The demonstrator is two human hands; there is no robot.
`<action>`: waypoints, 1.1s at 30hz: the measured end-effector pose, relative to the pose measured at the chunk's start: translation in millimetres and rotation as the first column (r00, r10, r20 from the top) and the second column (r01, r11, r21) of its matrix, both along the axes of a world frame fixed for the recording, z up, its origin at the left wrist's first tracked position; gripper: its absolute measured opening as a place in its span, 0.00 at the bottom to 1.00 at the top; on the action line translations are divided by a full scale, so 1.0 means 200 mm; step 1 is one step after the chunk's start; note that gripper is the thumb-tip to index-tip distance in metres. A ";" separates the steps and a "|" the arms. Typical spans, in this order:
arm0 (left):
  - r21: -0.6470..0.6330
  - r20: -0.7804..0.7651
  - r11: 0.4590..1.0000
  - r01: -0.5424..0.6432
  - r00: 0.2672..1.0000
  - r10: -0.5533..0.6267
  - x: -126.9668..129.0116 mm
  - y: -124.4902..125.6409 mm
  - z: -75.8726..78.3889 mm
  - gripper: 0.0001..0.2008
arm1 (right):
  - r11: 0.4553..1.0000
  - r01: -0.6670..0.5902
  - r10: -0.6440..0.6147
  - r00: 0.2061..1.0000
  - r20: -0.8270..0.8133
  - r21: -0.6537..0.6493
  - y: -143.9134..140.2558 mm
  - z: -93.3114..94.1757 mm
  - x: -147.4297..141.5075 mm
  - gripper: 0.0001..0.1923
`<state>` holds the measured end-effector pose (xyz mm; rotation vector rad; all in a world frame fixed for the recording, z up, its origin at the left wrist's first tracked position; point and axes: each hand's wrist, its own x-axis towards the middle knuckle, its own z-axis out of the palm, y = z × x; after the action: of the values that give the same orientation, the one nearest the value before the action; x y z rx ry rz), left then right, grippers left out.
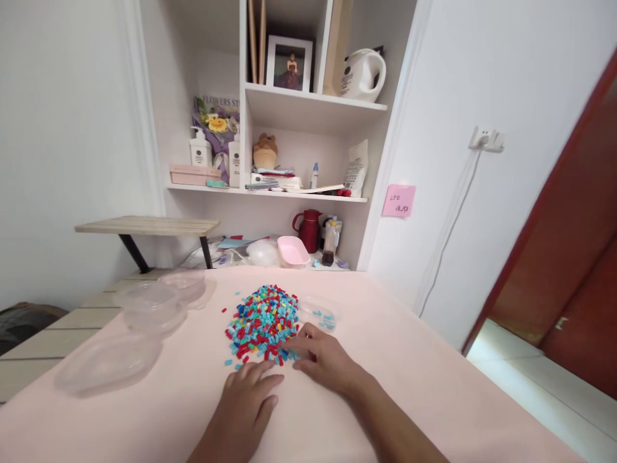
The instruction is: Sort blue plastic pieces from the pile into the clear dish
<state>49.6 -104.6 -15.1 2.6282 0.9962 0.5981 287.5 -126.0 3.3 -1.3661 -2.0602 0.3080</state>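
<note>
The right hand (324, 357) lies flat with loose fingers at the near edge of the bead pile (263, 321), its fingertips touching some beads, maybe pinching one; this is hard to see. The left hand (248, 402) rests open, holding nothing, just below the pile. Beside the pile on the right, a small clear dish (319, 310) holds a few blue beads, probably sorted ones. Empty clear containers (149, 302) wait at the left on the pink table (434, 399).

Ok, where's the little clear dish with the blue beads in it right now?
In the head view the small clear dish sits on the pink table, right of the bead pile and just beyond the right hand.
</note>
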 end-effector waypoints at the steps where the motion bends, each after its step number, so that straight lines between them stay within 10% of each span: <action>1: -0.003 -0.009 1.000 -0.003 1.000 0.003 0.00 0.00 0.00 0.17 | 1.000 -0.018 0.018 1.000 0.009 0.004 0.00 0.00 -0.01 0.26; 33: 0.002 0.040 0.999 0.032 0.999 -0.032 0.00 -0.01 0.01 0.15 | 0.988 0.132 -0.134 0.991 -0.018 -0.074 0.03 -0.03 0.04 0.14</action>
<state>49.3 -105.8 -13.2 2.6177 0.9405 0.6407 295.2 -120.9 -2.6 -1.5290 -1.9450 0.3420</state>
